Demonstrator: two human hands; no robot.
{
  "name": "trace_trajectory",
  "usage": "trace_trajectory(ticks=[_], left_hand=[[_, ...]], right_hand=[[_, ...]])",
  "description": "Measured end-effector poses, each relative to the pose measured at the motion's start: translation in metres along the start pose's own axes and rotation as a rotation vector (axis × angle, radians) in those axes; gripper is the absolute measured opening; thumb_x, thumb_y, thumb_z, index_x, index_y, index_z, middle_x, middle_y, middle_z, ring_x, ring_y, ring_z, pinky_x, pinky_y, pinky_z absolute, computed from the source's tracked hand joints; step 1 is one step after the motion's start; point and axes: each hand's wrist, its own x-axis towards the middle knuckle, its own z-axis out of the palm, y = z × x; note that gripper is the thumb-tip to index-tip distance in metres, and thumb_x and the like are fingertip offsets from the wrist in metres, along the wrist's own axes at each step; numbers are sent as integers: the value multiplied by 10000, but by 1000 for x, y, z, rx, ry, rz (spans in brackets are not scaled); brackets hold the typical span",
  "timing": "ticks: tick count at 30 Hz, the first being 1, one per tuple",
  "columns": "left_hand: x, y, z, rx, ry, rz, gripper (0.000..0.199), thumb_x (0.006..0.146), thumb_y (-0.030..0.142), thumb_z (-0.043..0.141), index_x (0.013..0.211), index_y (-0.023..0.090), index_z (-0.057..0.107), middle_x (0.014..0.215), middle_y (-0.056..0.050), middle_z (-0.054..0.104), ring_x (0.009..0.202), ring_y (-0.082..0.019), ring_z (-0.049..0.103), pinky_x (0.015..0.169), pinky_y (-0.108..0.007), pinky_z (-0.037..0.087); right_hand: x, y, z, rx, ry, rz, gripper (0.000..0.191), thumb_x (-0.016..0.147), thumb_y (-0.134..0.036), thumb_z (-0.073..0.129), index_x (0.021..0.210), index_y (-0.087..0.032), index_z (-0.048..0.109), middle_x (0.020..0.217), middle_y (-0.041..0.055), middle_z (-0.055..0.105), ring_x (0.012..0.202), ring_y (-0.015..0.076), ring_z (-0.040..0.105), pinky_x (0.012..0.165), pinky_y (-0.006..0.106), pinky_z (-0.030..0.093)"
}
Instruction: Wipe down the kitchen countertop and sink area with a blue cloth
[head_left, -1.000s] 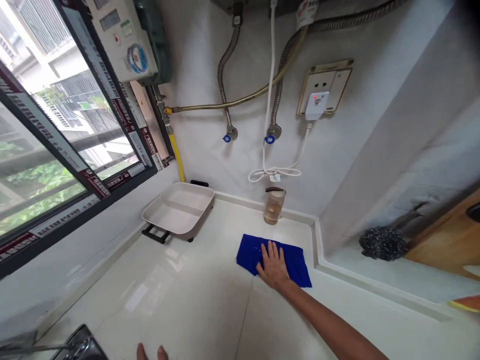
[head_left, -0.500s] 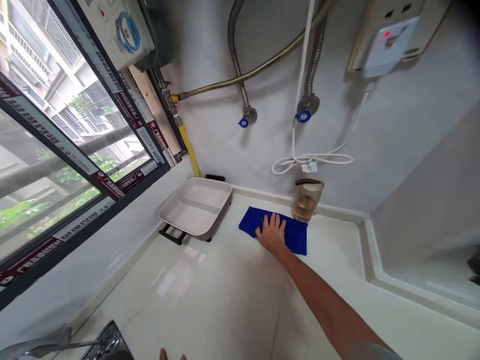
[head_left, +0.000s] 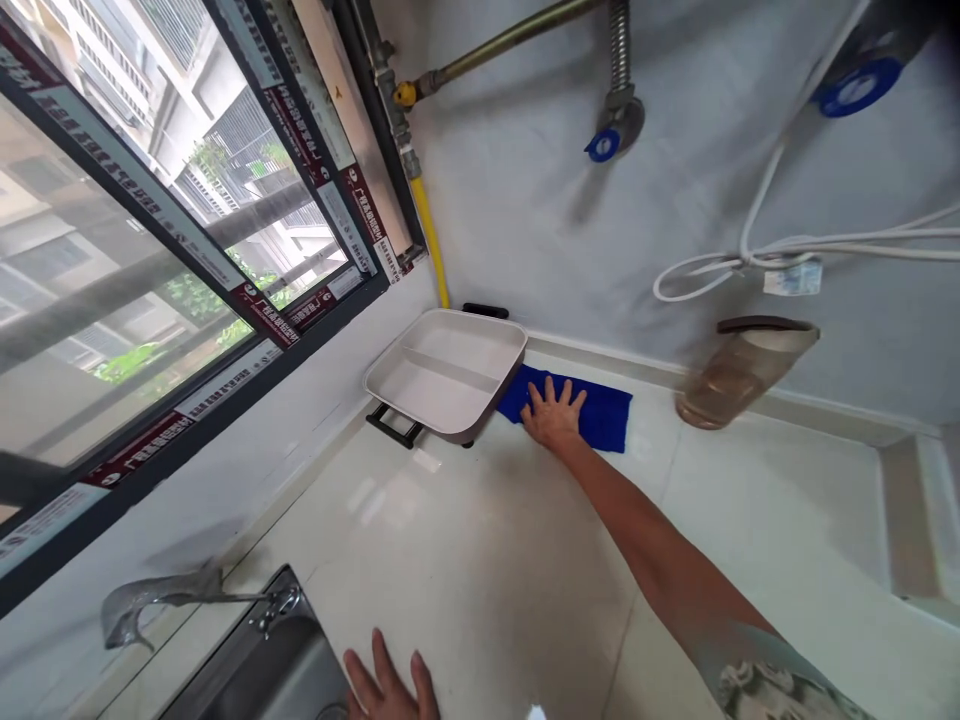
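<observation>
My right hand [head_left: 553, 412] lies with fingers spread on a blue cloth [head_left: 606, 415], pressing it flat on the white countertop [head_left: 480, 540]. The cloth's left end reaches the side of a beige rectangular pan [head_left: 450, 365] that has a divider and black handles; whether it runs under the pan I cannot tell. Low in the view, my left hand [head_left: 390, 685] rests at the sink's edge, its fingers apart and holding nothing. Part of that hand is cut off by the frame.
A clear brownish pitcher [head_left: 739, 375] stands by the back wall, right of the cloth. At lower left are a metal sink [head_left: 262, 660] and a faucet [head_left: 157, 600]. White cable loops [head_left: 750, 262], blue-handled valves [head_left: 606, 143] and a yellow pipe [head_left: 429, 240] line the wall.
My right hand has slid the blue cloth left, away from the pitcher and up to the pan. The view has shifted left, and more of my left hand and the sink now shows.
</observation>
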Motion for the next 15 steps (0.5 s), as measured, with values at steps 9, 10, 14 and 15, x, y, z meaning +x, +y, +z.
trace_trajectory(ticks=[9, 10, 14, 15], left_hand=[[-3, 23, -33, -38, -116, -77, 701, 924, 568, 265, 1516, 195, 294, 1640, -171, 76, 1412, -510, 241, 1094, -638, 344], [-3, 26, -36, -43, -122, -88, 697, 926, 568, 262, 1513, 196, 304, 1639, -170, 86, 1409, -507, 249, 1086, -638, 356], [-6, 37, -48, -53, -124, -124, 679, 934, 571, 250, 1514, 224, 308, 1644, -146, 117, 1412, -479, 269, 1054, -624, 409], [-7, 38, -50, -53, -124, -130, 679, 935, 574, 251, 1517, 229, 303, 1647, -136, 116, 1413, -475, 268, 1060, -615, 409]], right_hand=[[-64, -53, -6, -6, -42, -124, 607, 968, -408, 331, 1531, -188, 280, 1600, 181, 185, 1436, 487, 86, 1107, 707, 49], [-73, -54, -7, -17, -36, -131, 607, 968, -405, 328, 1531, -181, 280, 1598, 186, 189, 1438, 482, 95, 1114, 697, 52], [-117, -58, -10, -42, 0, -198, 606, 961, -408, 345, 1524, -189, 301, 1593, 185, 211, 1446, 456, 129, 1140, 655, 61], [-130, -60, -12, -33, 3, -221, 609, 956, -413, 360, 1522, -196, 308, 1593, 183, 216, 1447, 454, 135, 1142, 652, 68]])
